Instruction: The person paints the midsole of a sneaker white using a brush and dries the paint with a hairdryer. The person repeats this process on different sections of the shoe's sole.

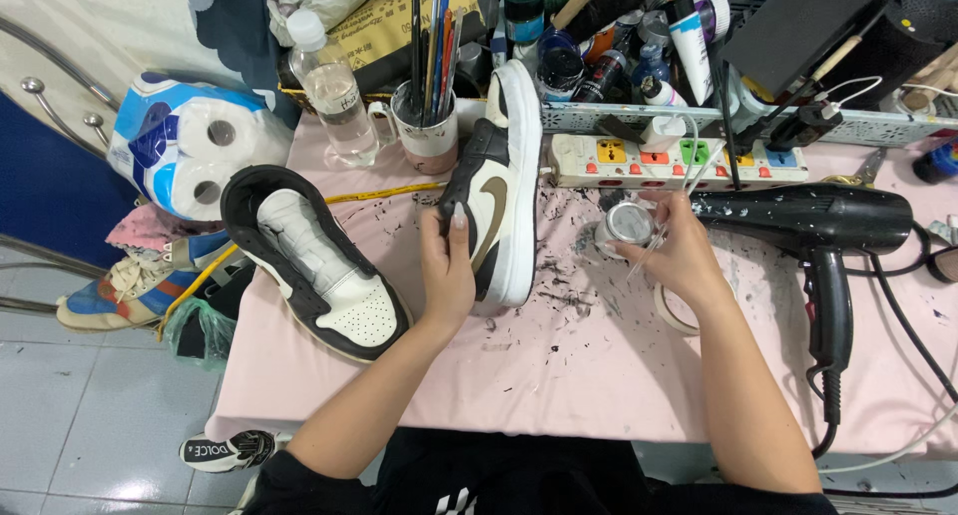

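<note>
Pink cloth-covered table (599, 375), flecked with black paint chips, above grey floor tiles.

Head view: at far left, blue-and-white plastic pack of toilet rolls (190, 141), rounded and glossy. Behind, clear plastic water bottle (334, 91) beside mug of brushes (429, 116); yellow printed card package (394, 21) leaning at back. Cluster of small paint bottles (599, 61) along rear edge. White power strip (679, 161) with orange, red, green and blue sockets. Matte black hair dryer (828, 226) lying at right, cord trailing down.

Left hand (447, 270) grasping brown, white and black leather sneaker (499, 196), stood on its side at table centre, sole toward the power strip. Matching sneaker (314, 260) lying flat just left, perforated toe, stuffed with white paper. Right hand (674, 256) closed on small round silvery jar (627, 221) and thin brush (654, 241). Tape roll (674, 315) partly under wrist.
</note>
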